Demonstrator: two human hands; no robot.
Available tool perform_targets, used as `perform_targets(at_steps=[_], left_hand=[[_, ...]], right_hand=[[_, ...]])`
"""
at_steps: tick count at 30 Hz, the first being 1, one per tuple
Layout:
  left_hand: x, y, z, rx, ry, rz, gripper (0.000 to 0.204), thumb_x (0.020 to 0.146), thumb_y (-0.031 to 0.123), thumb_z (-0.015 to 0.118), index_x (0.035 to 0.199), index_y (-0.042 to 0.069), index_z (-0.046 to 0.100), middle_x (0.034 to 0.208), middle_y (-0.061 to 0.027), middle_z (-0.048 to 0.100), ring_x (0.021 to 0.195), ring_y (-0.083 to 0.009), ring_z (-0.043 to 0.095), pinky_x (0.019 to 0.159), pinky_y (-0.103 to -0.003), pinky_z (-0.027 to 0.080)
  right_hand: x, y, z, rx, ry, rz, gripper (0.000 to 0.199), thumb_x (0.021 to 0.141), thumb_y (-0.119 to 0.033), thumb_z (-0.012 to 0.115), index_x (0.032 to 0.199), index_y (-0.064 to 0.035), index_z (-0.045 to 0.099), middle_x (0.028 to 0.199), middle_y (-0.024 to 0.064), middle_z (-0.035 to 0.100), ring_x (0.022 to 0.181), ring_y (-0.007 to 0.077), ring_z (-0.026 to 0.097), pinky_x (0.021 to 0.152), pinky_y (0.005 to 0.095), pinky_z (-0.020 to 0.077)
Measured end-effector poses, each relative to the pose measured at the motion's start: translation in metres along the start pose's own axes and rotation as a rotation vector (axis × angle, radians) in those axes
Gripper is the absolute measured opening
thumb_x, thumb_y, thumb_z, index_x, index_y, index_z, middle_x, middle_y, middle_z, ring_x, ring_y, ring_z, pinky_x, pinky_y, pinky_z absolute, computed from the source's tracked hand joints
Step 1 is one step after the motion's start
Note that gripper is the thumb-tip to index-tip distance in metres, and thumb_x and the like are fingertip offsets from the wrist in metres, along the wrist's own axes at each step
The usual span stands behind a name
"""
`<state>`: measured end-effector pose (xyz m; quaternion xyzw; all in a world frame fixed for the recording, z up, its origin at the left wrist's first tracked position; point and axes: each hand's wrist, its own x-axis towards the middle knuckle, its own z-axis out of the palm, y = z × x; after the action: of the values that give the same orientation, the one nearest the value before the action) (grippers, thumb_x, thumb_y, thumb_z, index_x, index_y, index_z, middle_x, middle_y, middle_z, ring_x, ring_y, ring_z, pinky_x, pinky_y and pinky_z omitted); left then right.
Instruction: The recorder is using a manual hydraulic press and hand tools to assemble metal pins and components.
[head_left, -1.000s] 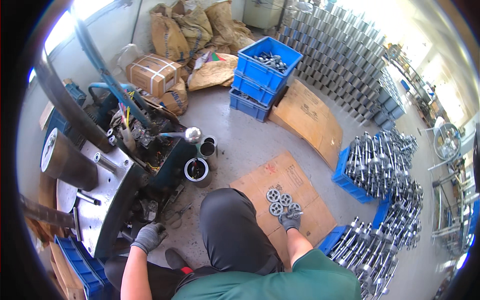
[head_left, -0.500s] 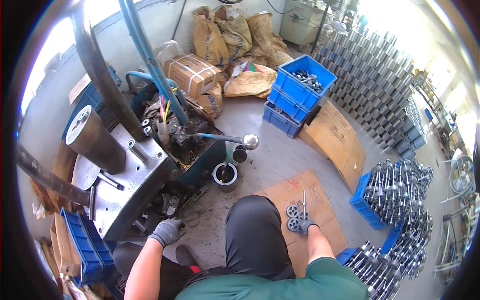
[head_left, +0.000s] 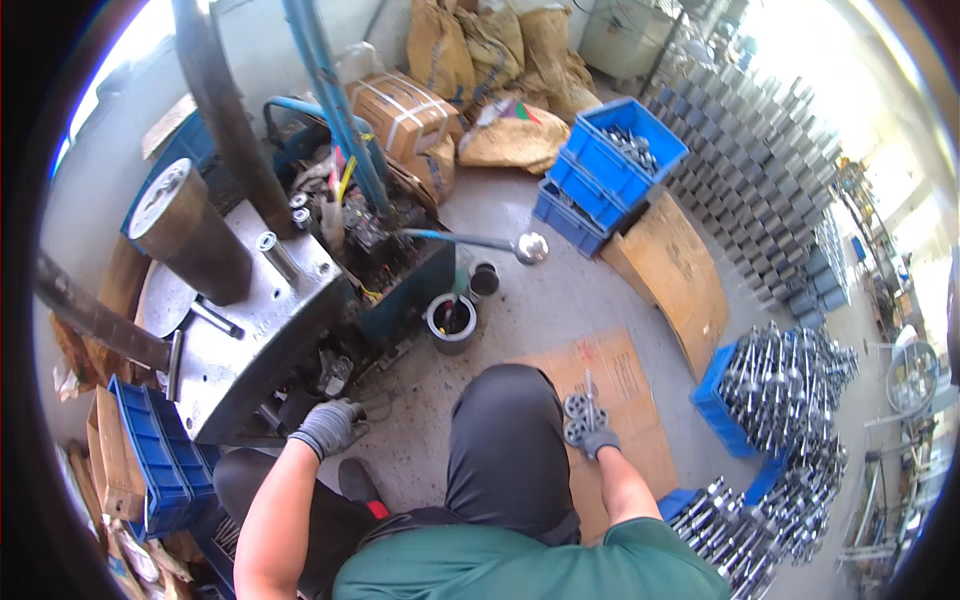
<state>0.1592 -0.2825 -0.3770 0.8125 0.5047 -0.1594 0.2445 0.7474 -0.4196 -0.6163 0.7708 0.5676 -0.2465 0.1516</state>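
My right hand, in a grey glove, is closed on an upright metal shaft above the cardboard sheet. Spoked grey wheels sit beside the shaft, close to my fingers; whether they touch the hand cannot be made out. My left hand, gloved too, hovers by the front edge of the machine's steel table. Its fingers are loosely bent and apart, with nothing seen in them. A flat cardboard sheet lies on the floor to the right of my knee.
A ball-ended lever juts from the machine. Below it stand a metal cup and a smaller dark one. Blue crates are stacked ahead. Piles of metal shafts lie right; stacked metal cylinders rise behind.
The view has shifted a little. My right hand has tipped slightly with the shaft and wheels, still over the cardboard. My left hand has moved slightly, staying near the table edge.
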Motion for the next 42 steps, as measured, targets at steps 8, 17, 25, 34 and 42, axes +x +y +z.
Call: perform_targets(at_steps=[8, 17, 25, 34, 42], left_hand=[[0.008, 0.008, -0.011, -0.178, 0.11, 0.067, 0.028, 0.09, 0.022, 0.073, 0.111, 0.004, 0.072, 0.109, -0.0219, 0.072, 0.103, -0.0396, 0.07, 0.092, -0.047, 0.055], [0.001, 0.009, -0.007, -0.162, 0.087, 0.051, 0.029, 0.09, 0.019, 0.074, 0.114, 0.004, 0.071, 0.109, -0.0213, 0.073, 0.104, -0.0393, 0.069, 0.091, -0.047, 0.055], [0.001, 0.008, -0.006, -0.141, 0.076, 0.037, 0.029, 0.092, 0.02, 0.073, 0.116, 0.004, 0.071, 0.109, -0.0217, 0.074, 0.103, -0.0399, 0.07, 0.091, -0.047, 0.055], [0.002, 0.014, -0.015, -0.17, 0.091, 0.046, 0.029, 0.092, 0.021, 0.072, 0.117, 0.004, 0.071, 0.101, -0.0217, 0.074, 0.099, -0.0398, 0.071, 0.088, -0.048, 0.055], [0.0, 0.007, -0.011, -0.117, 0.092, 0.039, 0.032, 0.091, 0.024, 0.072, 0.117, 0.004, 0.072, 0.109, -0.0239, 0.073, 0.104, -0.0421, 0.069, 0.092, -0.049, 0.054]], right_hand=[[-0.028, -0.001, 0.005, 0.005, 0.245, 0.259, 0.056, 0.093, -0.035, 0.064, 0.146, -0.0199, 0.056, 0.155, 0.0065, 0.047, 0.135, 0.0348, 0.049, 0.11, 0.0491, 0.0426], [-0.039, 0.003, 0.053, -0.087, 0.508, 0.033, 0.051, 0.083, -0.011, 0.069, 0.134, -0.0159, 0.067, 0.146, 0.0048, 0.062, 0.111, 0.0406, 0.063, 0.102, 0.0493, 0.0485], [-0.035, 0.02, 0.04, -0.14, 0.385, -0.163, 0.035, 0.09, -0.016, 0.064, 0.124, -0.0187, 0.075, 0.137, 0.0057, 0.068, 0.114, 0.0371, 0.063, 0.101, 0.0486, 0.0492], [-0.021, 0.005, -0.003, -0.222, 0.087, -0.19, 0.026, 0.091, -0.02, 0.065, 0.113, -0.0153, 0.076, 0.136, 0.0067, 0.067, 0.111, 0.0374, 0.067, 0.092, 0.0478, 0.0567], [-0.048, -0.005, 0.013, -0.359, 0.394, -0.268, 0.035, 0.09, -0.016, 0.062, 0.123, -0.021, 0.074, 0.141, 0.0006, 0.064, 0.112, 0.0313, 0.063, 0.085, 0.0488, 0.0541]])
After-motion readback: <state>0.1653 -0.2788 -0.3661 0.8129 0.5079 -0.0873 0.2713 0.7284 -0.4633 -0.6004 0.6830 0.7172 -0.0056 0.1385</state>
